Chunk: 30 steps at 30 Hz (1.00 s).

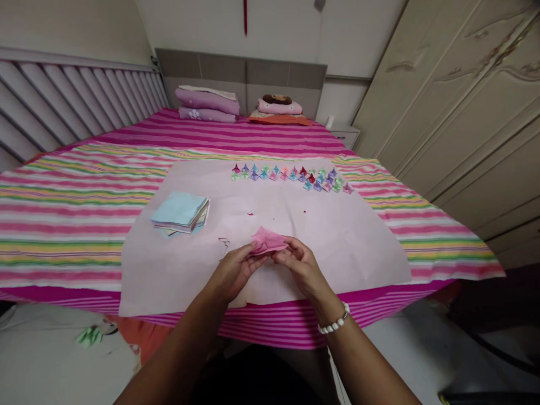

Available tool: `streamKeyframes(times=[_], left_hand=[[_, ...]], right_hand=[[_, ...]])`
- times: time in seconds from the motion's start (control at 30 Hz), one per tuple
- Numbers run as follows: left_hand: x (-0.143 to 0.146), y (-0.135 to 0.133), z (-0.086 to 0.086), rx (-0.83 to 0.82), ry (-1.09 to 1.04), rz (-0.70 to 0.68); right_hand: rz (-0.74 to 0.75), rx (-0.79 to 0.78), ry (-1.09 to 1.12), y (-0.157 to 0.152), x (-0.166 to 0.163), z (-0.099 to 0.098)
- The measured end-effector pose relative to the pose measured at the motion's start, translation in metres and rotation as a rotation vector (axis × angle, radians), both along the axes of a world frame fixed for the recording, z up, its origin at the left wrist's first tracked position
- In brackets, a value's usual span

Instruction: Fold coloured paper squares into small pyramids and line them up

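Note:
A sheet of pink paper, partly folded, is held up between my two hands above a large pale sheet. My left hand grips its left edge, thumb on top and fingers beneath. At the right edge, my right hand pinches it with thumb and fingers; a white bead bracelet circles that wrist. To the left lies a stack of square paper, light blue on top. Small folded paper pieces in several colours stand in rows at the far side of the pale sheet.
The pale sheet lies on a bed with a striped cover. Dark red scraps lie left of my hands. Folded bedding is stacked by the headboard. A wardrobe stands right, a slatted rail left.

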<state>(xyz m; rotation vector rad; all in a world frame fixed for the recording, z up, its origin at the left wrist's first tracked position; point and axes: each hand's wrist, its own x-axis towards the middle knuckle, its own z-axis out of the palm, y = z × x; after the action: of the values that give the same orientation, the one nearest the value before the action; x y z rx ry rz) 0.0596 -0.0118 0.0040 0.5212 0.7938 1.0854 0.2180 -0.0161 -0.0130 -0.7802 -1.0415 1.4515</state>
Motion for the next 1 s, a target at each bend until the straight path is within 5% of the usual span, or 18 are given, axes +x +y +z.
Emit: streamKeyframes(times=[0.2,0.43,0.73,1.0], left_hand=[[0.0,-0.003,0.003,-0.07,0.066,-0.06],[-0.007,-0.008,0.003,0.329,0.478,-0.059],[-0.003,-0.007,-0.002,0.446,0.502,0.106],[-0.007,-0.003,-0.011,0.74,0.576,0.162]], right_hand=[[-0.151,-0.008,-0.15,0.003,0.001,-0.005],[-0.116,-0.045,-0.129,0.001,-0.001,-0.006],[-0.074,-0.025,-0.131,0.001,-0.001,-0.01],[-0.075,-0.015,-0.175,0.0,-0.002,-0.011]])
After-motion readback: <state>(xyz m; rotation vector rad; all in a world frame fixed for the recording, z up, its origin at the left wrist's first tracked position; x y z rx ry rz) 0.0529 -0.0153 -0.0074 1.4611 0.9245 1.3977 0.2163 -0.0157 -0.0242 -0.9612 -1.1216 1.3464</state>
